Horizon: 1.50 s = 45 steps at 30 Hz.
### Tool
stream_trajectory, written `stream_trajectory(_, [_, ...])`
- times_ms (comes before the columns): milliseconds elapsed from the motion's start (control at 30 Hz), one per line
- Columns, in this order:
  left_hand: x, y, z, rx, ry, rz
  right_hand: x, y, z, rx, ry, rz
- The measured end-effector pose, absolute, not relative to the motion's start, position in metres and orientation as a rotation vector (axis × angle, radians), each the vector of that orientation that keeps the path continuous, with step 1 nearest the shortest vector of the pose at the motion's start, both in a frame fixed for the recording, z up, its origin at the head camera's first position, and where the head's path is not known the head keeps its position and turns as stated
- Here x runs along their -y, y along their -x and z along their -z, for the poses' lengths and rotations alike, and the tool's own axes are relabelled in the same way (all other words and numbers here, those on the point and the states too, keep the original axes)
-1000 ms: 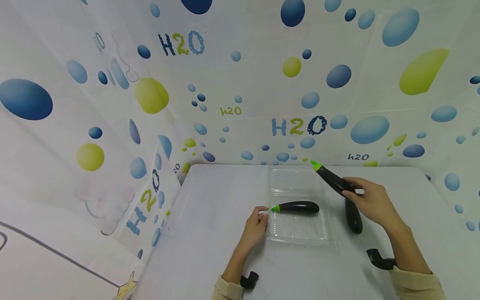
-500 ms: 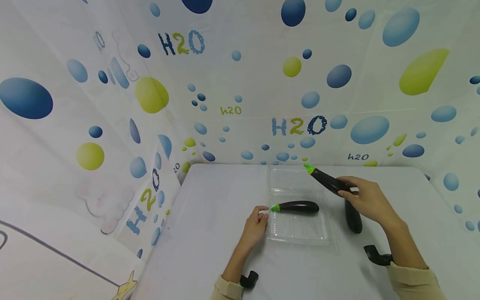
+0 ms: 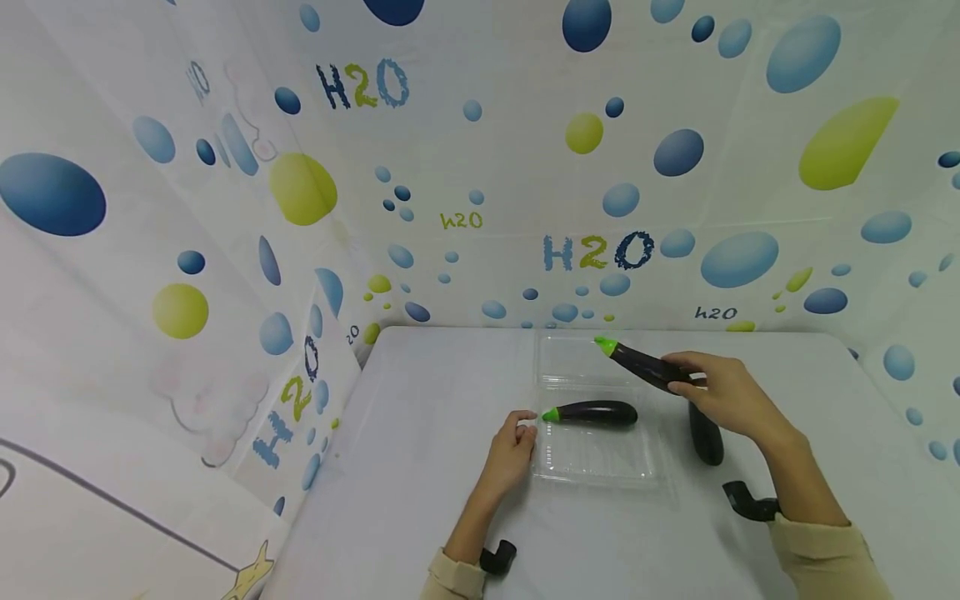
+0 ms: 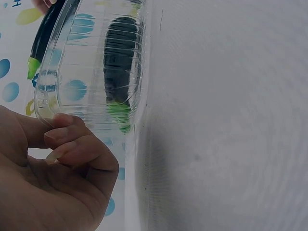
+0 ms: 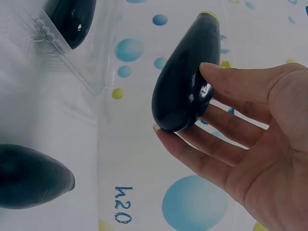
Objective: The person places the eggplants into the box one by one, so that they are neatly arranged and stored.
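At centre right, a glossy black, green-tipped eggplant [image 3: 639, 367] is pinched at its blunt end by the right hand [image 3: 726, 393]; a clear plastic tray [image 3: 596, 460] is gripped by the left hand [image 3: 512, 450], presumably for steadiness.

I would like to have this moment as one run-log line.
left hand: touches clear container edge | right hand: holds one eggplant | second eggplant: inside container | third eggplant: on table, right of container
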<state>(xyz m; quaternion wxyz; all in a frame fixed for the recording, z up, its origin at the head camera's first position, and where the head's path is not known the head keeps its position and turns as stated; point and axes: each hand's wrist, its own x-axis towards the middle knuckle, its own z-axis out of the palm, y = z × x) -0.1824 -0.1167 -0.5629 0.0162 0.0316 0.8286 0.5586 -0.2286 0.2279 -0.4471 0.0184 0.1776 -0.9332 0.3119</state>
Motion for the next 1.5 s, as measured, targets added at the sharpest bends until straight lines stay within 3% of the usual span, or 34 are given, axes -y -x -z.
stream_trajectory(1500, [0.112, 0.191, 0.56, -2.586, -0.076, -1.734, -0.204, 0.268, 0.439, 3.11, -0.877, -0.958])
